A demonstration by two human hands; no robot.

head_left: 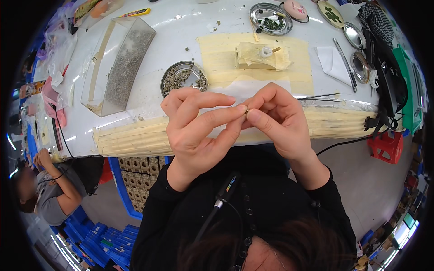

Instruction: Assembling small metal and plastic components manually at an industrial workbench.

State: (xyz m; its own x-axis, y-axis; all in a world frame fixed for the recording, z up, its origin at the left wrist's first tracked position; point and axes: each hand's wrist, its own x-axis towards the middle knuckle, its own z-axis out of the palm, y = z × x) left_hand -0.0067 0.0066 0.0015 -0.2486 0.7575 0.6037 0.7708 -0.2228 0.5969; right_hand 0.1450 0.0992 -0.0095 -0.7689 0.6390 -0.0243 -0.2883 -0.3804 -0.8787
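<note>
Close together above the table's front edge, my two hands meet at the fingertips. A tiny pale piece (246, 111), too small to name, sits where they meet. My left hand (199, 131) pinches at it with thumb and index finger, the other fingers raised. The thumb and curled fingers of my right hand (280, 119) close on it from the other side. Just beyond my left hand stands a round metal dish (206, 83) with many small greyish pieces. Farther back, a tape-covered block (248, 61) bears a small white cup with a brown stick.
A clear bin (97, 74) of grey granules stands at the left. Tweezers (318, 97) lie right of my hands. At the back is a metal tray (289, 22) with dark green pieces. A red stool (386, 147) stands at right; another person (58, 194) sits at left.
</note>
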